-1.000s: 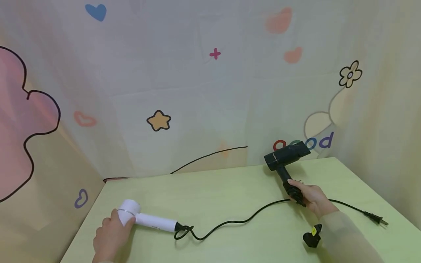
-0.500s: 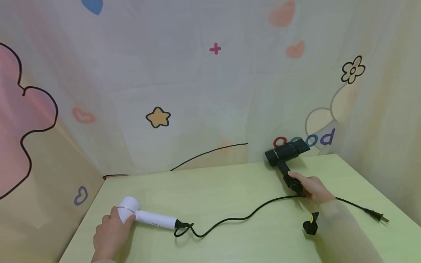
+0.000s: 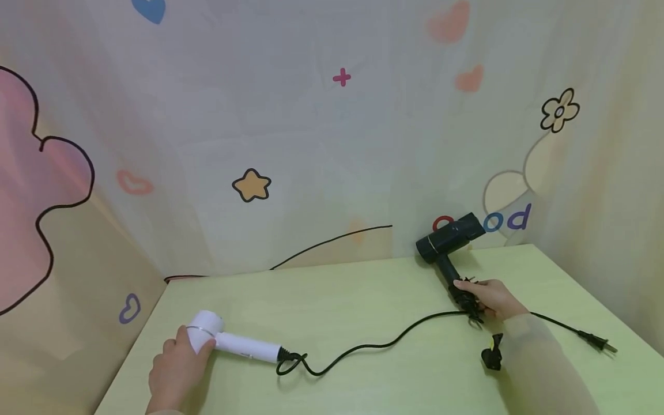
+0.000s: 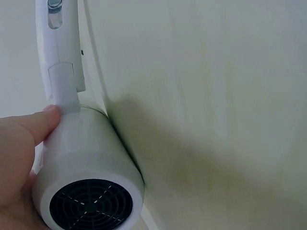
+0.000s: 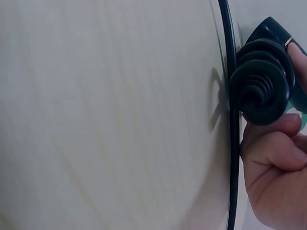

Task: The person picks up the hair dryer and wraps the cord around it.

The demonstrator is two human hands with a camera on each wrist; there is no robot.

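Note:
At the left of the table a white hair dryer lies with its handle pointing right. My left hand holds its barrel, thumb near the handle joint; the left wrist view shows that thumb and the dark intake grille. On the right, my right hand grips the lower handle of a black hair dryer, barrel up toward the back wall. Dark cord is bunched at the handle's end, where the fingers close around it. A black plug sits below that wrist.
A black cord runs from the white dryer, with a small loop near its handle, across the table and past my right hand. It ends in a two-pin plug at the right. A printed cloth hangs behind.
The black dryer has tilted slightly, its nozzle end rising. The black plug has shifted away from me and turned, its yellow label now out of sight. My left hand stays on the white dryer.

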